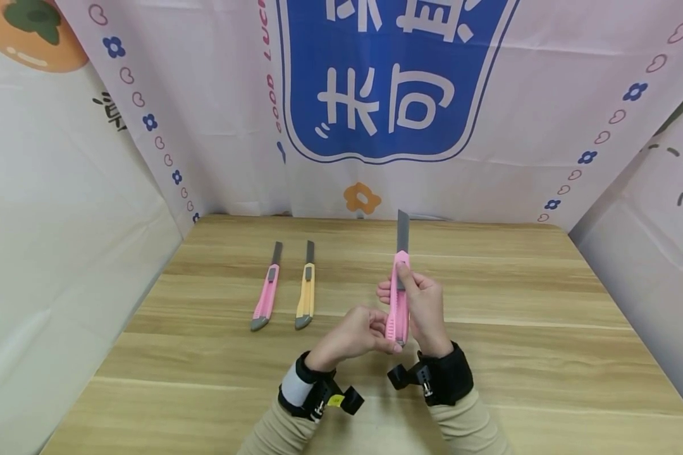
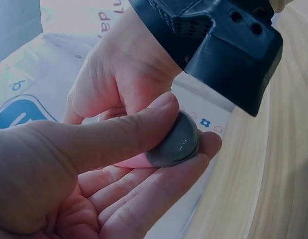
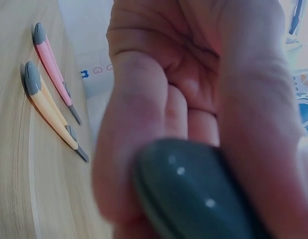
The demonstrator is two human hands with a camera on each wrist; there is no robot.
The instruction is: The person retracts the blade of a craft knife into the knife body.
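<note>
A pink utility knife (image 1: 395,319) is held up over the table in the head view, its grey blade (image 1: 403,232) out and pointing away from me. My right hand (image 1: 428,309) grips its handle, the thumb lying at the grey slider. Lower down, my left hand (image 1: 355,332) pinches the handle's rear end. The left wrist view shows the thumb and fingers around the grey end cap (image 2: 176,142), with most of the handle hidden. In the right wrist view, the same end cap (image 3: 193,186) looms blurred close to the camera.
Left of my hands, a second pink utility knife (image 1: 266,294) and a yellow utility knife (image 1: 305,294) lie side by side on the wooden table (image 1: 518,379), blades out and pointing away. A printed cloth (image 1: 233,126) hangs behind the table's far edge.
</note>
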